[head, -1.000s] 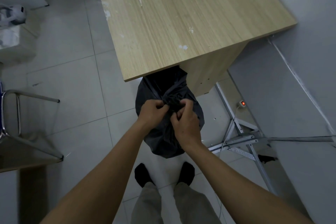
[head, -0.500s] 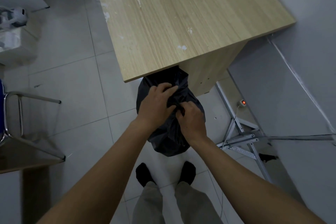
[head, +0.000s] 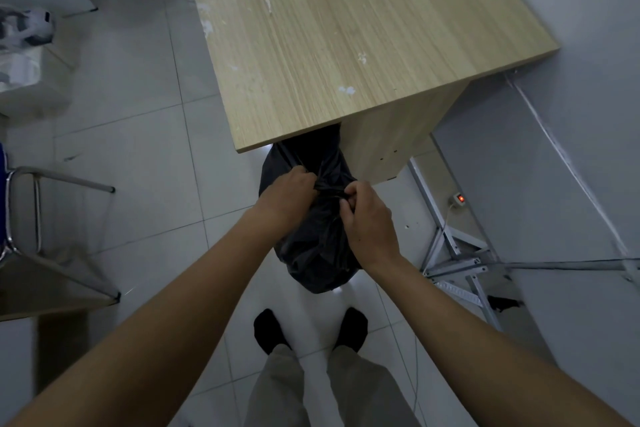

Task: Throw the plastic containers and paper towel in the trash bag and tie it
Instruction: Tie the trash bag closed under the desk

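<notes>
A full black trash bag (head: pixel 317 253) stands on the tiled floor just in front of the wooden table's near edge. Its top is gathered into twisted strands between my hands. My left hand (head: pixel 287 198) grips the strand on the left side of the bag's neck. My right hand (head: pixel 367 218) pinches the strand on the right, fingers curled. The two hands are a short gap apart with taut plastic stretched between them. No plastic containers or paper towel show; the bag's inside is hidden.
The wooden table (head: pixel 346 38) fills the upper middle. A metal chair frame (head: pixel 38 218) stands at the left. Metal stand legs (head: pixel 460 263) and a power strip with a red light (head: pixel 459 199) lie at the right by the grey wall. My feet (head: pixel 308 329) are below the bag.
My left hand drew back from over the bag's top to its left side. My hands have moved apart, pulling the gathered plastic taut between them.
</notes>
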